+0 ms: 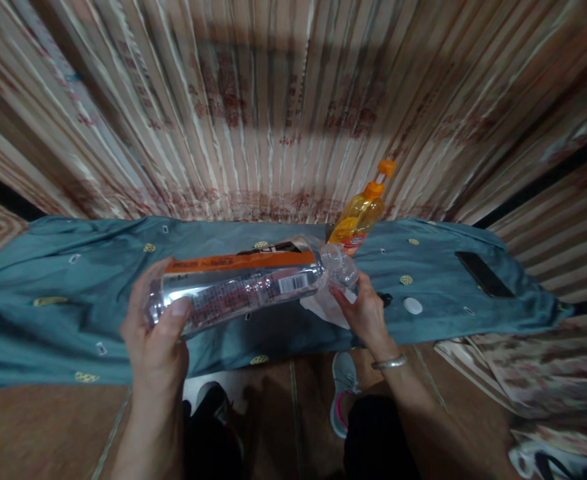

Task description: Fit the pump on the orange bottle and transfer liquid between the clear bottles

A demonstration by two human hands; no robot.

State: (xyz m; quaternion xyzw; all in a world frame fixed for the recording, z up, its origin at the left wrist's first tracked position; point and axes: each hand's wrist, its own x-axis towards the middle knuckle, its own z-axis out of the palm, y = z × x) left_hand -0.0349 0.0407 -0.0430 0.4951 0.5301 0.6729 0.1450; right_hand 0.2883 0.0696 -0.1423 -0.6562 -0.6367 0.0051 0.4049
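Note:
A clear plastic bottle [243,280] with an orange and silver label and a barcode lies sideways in the air above the cloth-covered table. My left hand [156,320] is closed around its base at the left, thumb on the near side. At the other end, my right hand [368,310] grips the clear neck and mouth of the bottle with thumb and fingers. Just below these fingers shows a thin white sheet, like tissue [326,308]; whether it is held or lies on the cloth I cannot tell. Some right fingers are hidden behind the neck.
An amber bottle with an orange pump top [358,217] stands behind the neck. On the blue-green cloth [98,287] lie a white round cap [413,306], a small black object [385,299] and a dark phone [483,274]. Pleated curtains [273,133] hang behind.

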